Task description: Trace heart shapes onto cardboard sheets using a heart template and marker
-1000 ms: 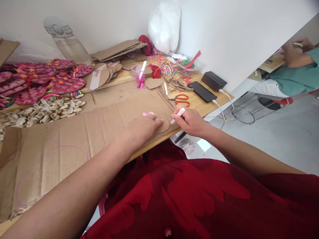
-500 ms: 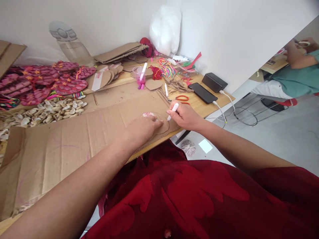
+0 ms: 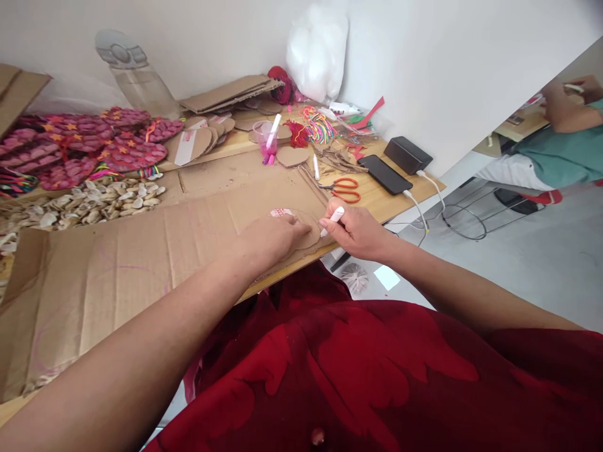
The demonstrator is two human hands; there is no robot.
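Observation:
My left hand (image 3: 271, 242) lies flat, fingers together, pressing a heart-shaped cardboard template (image 3: 306, 227) onto a large flattened cardboard sheet (image 3: 141, 263). My right hand (image 3: 355, 232) grips a white marker (image 3: 332, 220), its tip touching the sheet at the template's right edge. Both hands are at the near right end of the sheet, close to the table's front edge.
Behind lie orange-handled scissors (image 3: 346, 187), a black phone (image 3: 386, 174) on a cable, a black box (image 3: 407, 154), coloured cords (image 3: 316, 125), a pink cup (image 3: 264, 139), cardboard hearts (image 3: 193, 143), red decorated hearts (image 3: 127, 152) and shells (image 3: 89, 204). Another person (image 3: 560, 150) sits far right.
My right hand moved the marker along the template's right edge, up first and then back down toward me. My left hand stayed on the template.

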